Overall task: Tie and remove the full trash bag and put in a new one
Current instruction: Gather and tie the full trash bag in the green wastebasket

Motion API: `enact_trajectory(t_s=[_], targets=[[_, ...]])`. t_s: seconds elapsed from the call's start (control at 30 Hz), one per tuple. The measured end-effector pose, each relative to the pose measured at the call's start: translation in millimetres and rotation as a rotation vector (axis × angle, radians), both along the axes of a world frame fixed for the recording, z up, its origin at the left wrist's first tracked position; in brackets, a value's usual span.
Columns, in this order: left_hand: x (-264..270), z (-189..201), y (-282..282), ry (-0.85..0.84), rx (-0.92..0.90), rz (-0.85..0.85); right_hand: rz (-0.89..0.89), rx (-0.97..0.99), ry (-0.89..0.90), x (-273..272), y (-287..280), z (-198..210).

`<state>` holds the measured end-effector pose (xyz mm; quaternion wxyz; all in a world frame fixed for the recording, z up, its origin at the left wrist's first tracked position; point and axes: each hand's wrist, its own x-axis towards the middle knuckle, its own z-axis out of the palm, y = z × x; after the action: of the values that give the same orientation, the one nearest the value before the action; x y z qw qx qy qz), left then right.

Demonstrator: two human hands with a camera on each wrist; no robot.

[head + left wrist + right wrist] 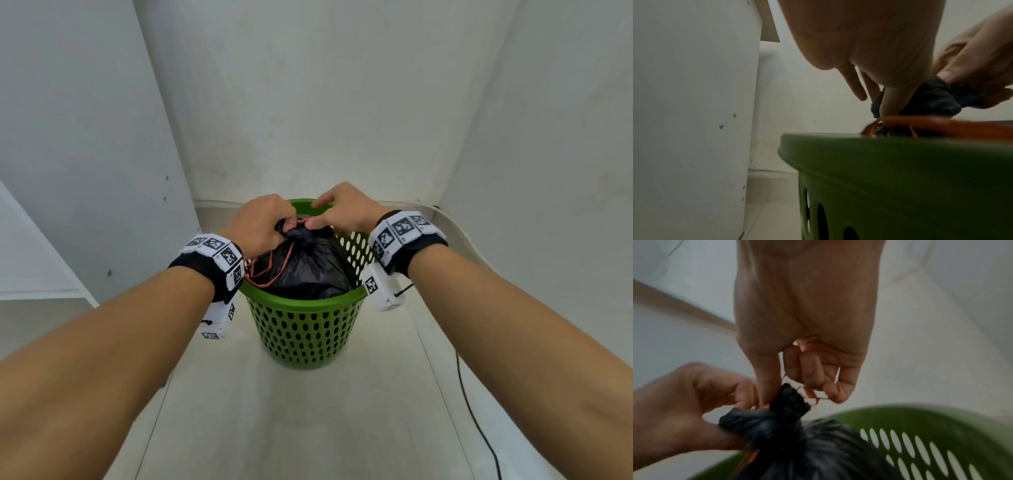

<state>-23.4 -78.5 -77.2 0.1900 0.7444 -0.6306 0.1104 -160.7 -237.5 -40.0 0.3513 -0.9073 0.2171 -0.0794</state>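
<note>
A full black trash bag (308, 270) sits in a green perforated basket (305, 329) on the floor. Its top is gathered into a twisted neck (777, 418) above the rim. My left hand (282, 226) grips this neck from the left, fingers curled round it. My right hand (317, 219) is just right of the neck, and its curled fingers (812, 379) pinch the red drawstring (816, 397). Loose loops of the drawstring (270, 270) hang over the bag's left side. In the left wrist view the drawstring (941, 125) crosses just above the basket rim (879, 154).
The basket stands in a narrow white alcove with walls close on both sides and behind. A white cabinet panel (694, 113) is at the left. A black cable (476, 411) runs along the floor on the right, and a white cable (459, 226) curves along the right wall.
</note>
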Motion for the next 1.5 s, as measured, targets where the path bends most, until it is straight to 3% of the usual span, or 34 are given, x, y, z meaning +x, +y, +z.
enact_trajectory(t_s=[0.17,0.3,0.37,0.6,0.73,0.83,0.97,1.07,1.27,1.5], targets=[[-5.1,-3.6,2.7,-0.011,-0.043,-0.027,-0.015,-0.268,-0.144,11.2,11.9,-15.1],[-3.1,0.1,3.8,0.007,-0.043,-0.009,-0.141,0.044,-0.237,17.9,5.5,-23.5],[-4.5,-3.8,5.4,0.038,-0.083,0.015,-0.083,0.049,-0.204,15.0,6.0,-27.2],[-4.5,-4.8,7.4,0.076,-0.097,0.068,0.061,-0.371,-0.186,8.9,21.7,-24.4],[-11.7,1.1,5.1,0.104,-0.063,0.089,0.096,-0.715,-0.071,14.8,28.8,-18.2],[-16.9,4.4,2.9,0.350,-0.038,0.205,0.093,-0.838,-0.090,15.6,32.3,-16.7],[-12.3,10.9,1.3,0.872,-0.113,0.369,0.049,-0.736,-0.125,11.0,27.5,-16.3],[-16.1,9.7,-0.6,0.950,-0.043,0.439,0.085,-0.641,-0.129,5.9,28.7,-21.2],[-12.9,9.5,-4.2,1.467,-0.110,0.407,0.228,-0.728,-0.094,3.0,35.8,-20.1],[-18.8,1.9,-10.8,1.644,-0.253,0.365,0.147,-0.633,-0.072,4.7,41.0,-19.1]])
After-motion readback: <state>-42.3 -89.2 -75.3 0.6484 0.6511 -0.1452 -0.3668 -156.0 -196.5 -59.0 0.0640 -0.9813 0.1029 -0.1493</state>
